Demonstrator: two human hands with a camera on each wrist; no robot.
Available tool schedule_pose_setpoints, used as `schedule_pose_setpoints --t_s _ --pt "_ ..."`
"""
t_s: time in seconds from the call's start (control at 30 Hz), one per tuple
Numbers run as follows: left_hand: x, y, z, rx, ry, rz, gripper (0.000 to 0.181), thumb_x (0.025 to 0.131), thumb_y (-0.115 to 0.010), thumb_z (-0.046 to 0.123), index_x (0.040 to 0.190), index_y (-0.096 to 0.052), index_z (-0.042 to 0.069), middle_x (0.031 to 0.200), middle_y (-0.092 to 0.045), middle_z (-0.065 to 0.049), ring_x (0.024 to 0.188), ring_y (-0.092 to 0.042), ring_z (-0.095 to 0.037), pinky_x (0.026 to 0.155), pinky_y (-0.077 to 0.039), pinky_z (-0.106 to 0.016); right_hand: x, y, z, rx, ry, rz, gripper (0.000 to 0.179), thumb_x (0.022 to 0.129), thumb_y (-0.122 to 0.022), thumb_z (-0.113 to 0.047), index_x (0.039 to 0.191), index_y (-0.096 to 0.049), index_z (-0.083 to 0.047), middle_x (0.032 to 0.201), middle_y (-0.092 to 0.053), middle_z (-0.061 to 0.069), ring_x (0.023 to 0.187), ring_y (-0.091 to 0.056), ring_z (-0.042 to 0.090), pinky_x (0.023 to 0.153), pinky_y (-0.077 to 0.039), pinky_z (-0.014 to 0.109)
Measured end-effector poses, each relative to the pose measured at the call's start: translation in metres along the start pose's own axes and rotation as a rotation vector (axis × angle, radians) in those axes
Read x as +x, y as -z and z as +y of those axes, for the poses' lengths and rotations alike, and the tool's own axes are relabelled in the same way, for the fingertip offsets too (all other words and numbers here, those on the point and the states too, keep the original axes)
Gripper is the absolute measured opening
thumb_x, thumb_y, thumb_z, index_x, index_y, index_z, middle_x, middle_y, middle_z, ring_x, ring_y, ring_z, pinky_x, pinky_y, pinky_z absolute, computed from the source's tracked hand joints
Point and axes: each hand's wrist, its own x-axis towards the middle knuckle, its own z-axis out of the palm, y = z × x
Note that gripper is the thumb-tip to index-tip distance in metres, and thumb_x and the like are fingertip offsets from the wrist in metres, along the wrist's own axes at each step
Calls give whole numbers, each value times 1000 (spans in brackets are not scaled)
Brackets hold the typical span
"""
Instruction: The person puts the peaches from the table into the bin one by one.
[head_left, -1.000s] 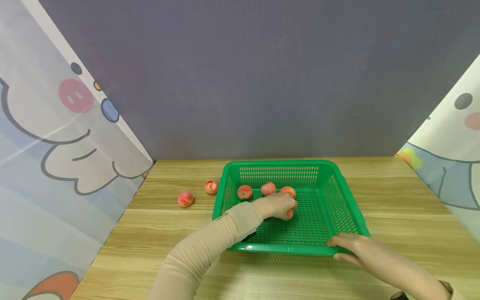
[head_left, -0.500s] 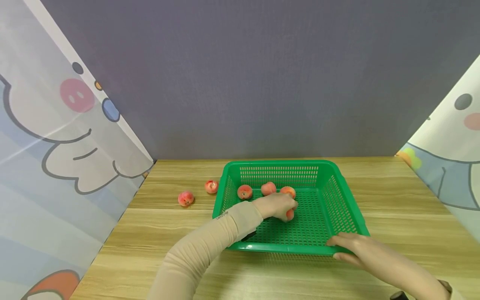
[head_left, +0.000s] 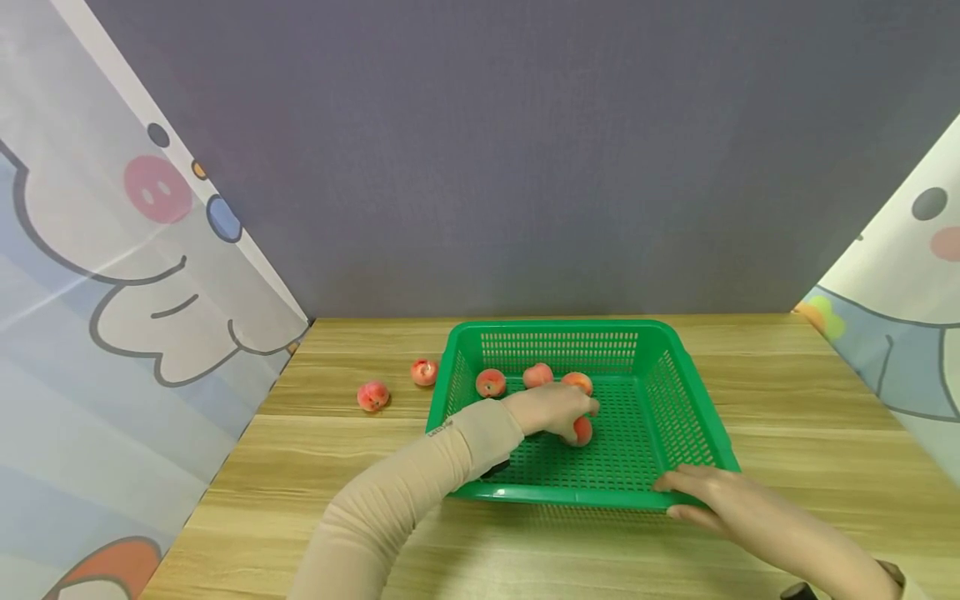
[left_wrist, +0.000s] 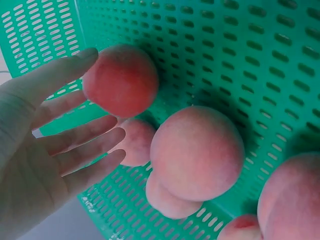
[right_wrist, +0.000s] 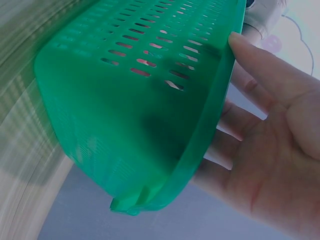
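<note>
My left hand [head_left: 553, 408] is inside the green plastic basket [head_left: 645, 495], beside a red peach [head_left: 581, 432]. In the left wrist view its fingers are spread and nearly straight, and the thumb tip touches or almost touches that same peach [left_wrist: 122, 80]. Several other peaches lie on the basket floor, among them a red one [head_left: 491, 382], a paler one [head_left: 537, 375] and an orange-topped one [head_left: 577, 382]. My right hand [head_left: 708, 492] holds the basket's near right corner. In the right wrist view, thumb and fingers pinch the rim [right_wrist: 212, 107] from both sides.
Two peaches, one nearer [head_left: 372, 396] and one close to the basket's left wall [head_left: 424, 372], lie on the wooden table [head_left: 315, 442]. A grey panel [head_left: 555, 167] rises behind the table. Cartoon-printed sheets [head_left: 187, 333] stand at both sides.
My left hand has loosened and lifted slightly from the red peach, so more of the fruit shows. The right hand and the basket stay in place.
</note>
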Motion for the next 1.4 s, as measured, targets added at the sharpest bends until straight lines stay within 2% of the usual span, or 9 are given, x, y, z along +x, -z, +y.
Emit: schedule_pose_setpoints --t_s 0.13,0.37,0.5,0.6,0.73,0.87,1.0,1.23,1.4 --pt "-7 6 -1 -22 3 -11 46 81 -64 25 124 -49 20 119 -53 7 66 -47 -7 52 -34 -18 0 0 0 18 14 7 18 82 -61 -25 100 -59 -22 93 -60 -8 82 -58 10 61 -49 27" --pt "-21 19 -4 -69 -6 11 46 79 -67 27 121 -52 17 115 -55 8 71 -50 -3 66 -39 -12 1 0 0 37 24 6 18 82 -61 -24 99 -59 -21 92 -60 -7 81 -57 7 60 -48 25" --pt "-28 23 -7 -28 -25 50 33 78 -67 28 106 -57 13 96 -54 5 62 -39 -7 59 -32 -16 1 1 0 20 12 -3 18 82 -61 -26 100 -59 -22 93 -60 -7 82 -59 12 61 -49 29" --pt "-32 27 -8 -14 -17 67 25 78 -68 29 95 -59 13 94 -55 6 69 -45 -6 58 -33 -16 0 1 0 -2 13 7 19 82 -61 -27 100 -58 -23 93 -60 -8 83 -59 14 62 -49 30" --pt "-37 32 -11 -6 -18 107 28 77 -68 29 101 -62 17 102 -58 4 86 -53 -7 64 -41 -15 0 0 0 -6 18 14 19 81 -62 -26 100 -59 -22 93 -60 -7 82 -59 11 61 -49 28" --pt "-46 36 -16 19 -49 161 38 80 -66 28 115 -58 18 98 -57 5 85 -51 -8 69 -42 -18 -1 -1 0 -34 14 21 19 80 -62 -27 99 -59 -22 94 -61 -6 84 -59 14 63 -49 31" --pt "-56 42 -19 -2 -31 180 43 81 -65 24 122 -53 15 110 -57 4 96 -52 -10 76 -42 -19 -1 -2 0 -54 23 44 20 79 -63 -27 98 -59 -22 94 -61 -6 84 -59 15 64 -49 31" --pt "-68 51 -28 -3 21 211 34 80 -60 14 114 -56 16 110 -57 4 100 -52 -11 75 -44 -23 -1 -2 0 -36 27 37 21 79 -64 -26 99 -59 -22 94 -61 -6 83 -59 13 62 -49 29" --pt "-75 54 -35 2 11 251 24 84 -58 21 108 -58 16 108 -58 3 104 -51 -13 77 -44 -25 -1 -1 0 -19 28 34 20 80 -64 -25 99 -59 -22 93 -60 -7 83 -59 12 61 -49 28"
